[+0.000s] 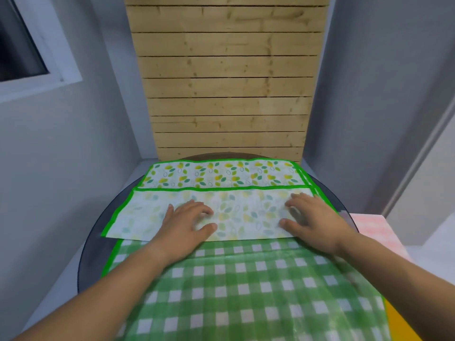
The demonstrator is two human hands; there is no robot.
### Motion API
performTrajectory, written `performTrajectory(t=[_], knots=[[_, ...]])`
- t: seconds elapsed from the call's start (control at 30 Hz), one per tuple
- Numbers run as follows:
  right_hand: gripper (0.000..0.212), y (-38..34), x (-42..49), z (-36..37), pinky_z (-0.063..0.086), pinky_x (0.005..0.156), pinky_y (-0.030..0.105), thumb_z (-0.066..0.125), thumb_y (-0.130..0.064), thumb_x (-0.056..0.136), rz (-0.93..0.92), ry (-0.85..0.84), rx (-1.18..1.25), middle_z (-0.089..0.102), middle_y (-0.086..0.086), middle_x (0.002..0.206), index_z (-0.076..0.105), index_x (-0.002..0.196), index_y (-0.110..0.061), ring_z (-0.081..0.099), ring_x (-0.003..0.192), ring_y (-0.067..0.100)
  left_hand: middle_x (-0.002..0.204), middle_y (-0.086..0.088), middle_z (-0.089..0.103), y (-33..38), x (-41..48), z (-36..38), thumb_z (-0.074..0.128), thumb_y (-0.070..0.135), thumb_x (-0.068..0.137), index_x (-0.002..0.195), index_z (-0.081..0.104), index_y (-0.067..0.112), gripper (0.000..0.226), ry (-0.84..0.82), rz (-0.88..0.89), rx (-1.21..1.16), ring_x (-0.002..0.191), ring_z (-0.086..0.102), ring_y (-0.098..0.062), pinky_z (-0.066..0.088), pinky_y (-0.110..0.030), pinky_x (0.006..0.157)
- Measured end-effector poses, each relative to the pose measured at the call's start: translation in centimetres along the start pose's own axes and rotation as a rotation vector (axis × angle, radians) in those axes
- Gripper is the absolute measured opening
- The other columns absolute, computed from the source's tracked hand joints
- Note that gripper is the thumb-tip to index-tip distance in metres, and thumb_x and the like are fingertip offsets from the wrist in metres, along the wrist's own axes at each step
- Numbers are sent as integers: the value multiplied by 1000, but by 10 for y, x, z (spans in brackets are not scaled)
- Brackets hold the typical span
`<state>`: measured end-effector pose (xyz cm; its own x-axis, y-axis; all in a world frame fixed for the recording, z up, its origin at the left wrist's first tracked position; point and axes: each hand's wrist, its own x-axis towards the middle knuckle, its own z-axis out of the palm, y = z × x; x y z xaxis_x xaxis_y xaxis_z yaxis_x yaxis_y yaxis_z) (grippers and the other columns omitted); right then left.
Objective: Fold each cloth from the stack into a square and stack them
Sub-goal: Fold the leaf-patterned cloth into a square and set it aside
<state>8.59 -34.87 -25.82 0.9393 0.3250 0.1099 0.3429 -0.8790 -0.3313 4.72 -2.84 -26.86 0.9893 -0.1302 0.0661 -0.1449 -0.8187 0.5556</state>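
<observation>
My left hand (187,217) and right hand (311,215) lie palms-down, fingers loosely spread, flat on the folded-over leaf-print green-bordered cloth (221,193), holding nothing; forearms reach forward across the green-checked cloth (246,291).

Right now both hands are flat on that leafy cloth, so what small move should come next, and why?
Probably sweep the left hand outward toward the cloth's left end. The leaf-print cloth has its near part folded over, pale underside up, and the right hand pins the other end. Smoothing the flap would likely set the crease before the next fold.
</observation>
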Motion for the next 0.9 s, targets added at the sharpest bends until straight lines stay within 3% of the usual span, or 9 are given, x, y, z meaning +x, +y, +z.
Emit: performTrajectory(t=[0.1, 0.17, 0.2, 0.33, 0.43, 0.57, 0.77, 0.9], knots=[[15, -35, -5, 1, 36, 104, 21, 80, -41, 77, -44, 35, 350, 60, -11, 124, 71, 87, -35, 51, 117, 1, 120, 25, 60, 0, -6, -11, 81, 44, 79, 86, 74, 36, 12, 12, 77, -106, 127, 46, 3, 30, -31, 116], [13, -50, -6, 11, 34, 97, 6, 84, -37, 73, -91, -11, 353, 61, -15, 121, 72, 75, -39, 50, 111, -8, 119, 26, 61, -2, -9, -16, 86, 40, 74, 80, 77, 36, 11, -19, 63, -127, 120, 48, 7, 35, -27, 112], [14, -53, -4, 17, 34, 96, 6, 85, -38, 72, -114, -14, 318, 61, -15, 122, 72, 75, -40, 49, 112, -7, 119, 26, 60, -3, -10, -18, 87, 39, 73, 80, 77, 36, 12, -24, 49, -136, 119, 49, 7, 36, -26, 111], [6, -54, -3, 23, 42, 104, 29, 80, -38, 78, -142, 10, 273, 61, -15, 125, 77, 83, -36, 45, 121, 3, 119, 25, 59, -3, -12, -23, 89, 36, 72, 80, 79, 35, 12, -42, 6, -170, 119, 50, 5, 37, -25, 109], [6, -52, -3, 26, 44, 103, 35, 71, -36, 87, -244, 39, 176, 61, -12, 126, 77, 88, -33, 46, 121, 6, 120, 29, 57, -3, -14, -23, 88, 39, 72, 81, 80, 36, 13, -50, 2, -167, 122, 46, 7, 34, -27, 112], [9, -54, -10, 17, 41, 103, 27, 68, -31, 90, -260, 127, 204, 60, -18, 124, 75, 86, -33, 47, 120, 2, 118, 25, 61, 3, -19, -24, 83, 40, 79, 84, 80, 37, 6, -4, 106, -117, 123, 45, 7, 33, -34, 115], [10, -53, -43, -16, 43, 97, 23, 71, -27, 88, -338, 186, 176, 63, -22, 119, 73, 83, -36, 54, 116, 1, 117, 22, 65, 32, -42, -34, 75, 35, 87, 85, 79, 30, 6, 50, 263, -78, 123, 45, 9, 31, -26, 113], [7, -55, -82, -26, 40, 97, 14, 68, -34, 87, -362, 129, 170, 63, -27, 117, 71, 82, -37, 53, 116, -4, 122, 19, 64, 49, -76, -26, 70, 34, 88, 85, 75, 27, 9, 34, 354, 1, 125, 44, 9, 29, -18, 110]])
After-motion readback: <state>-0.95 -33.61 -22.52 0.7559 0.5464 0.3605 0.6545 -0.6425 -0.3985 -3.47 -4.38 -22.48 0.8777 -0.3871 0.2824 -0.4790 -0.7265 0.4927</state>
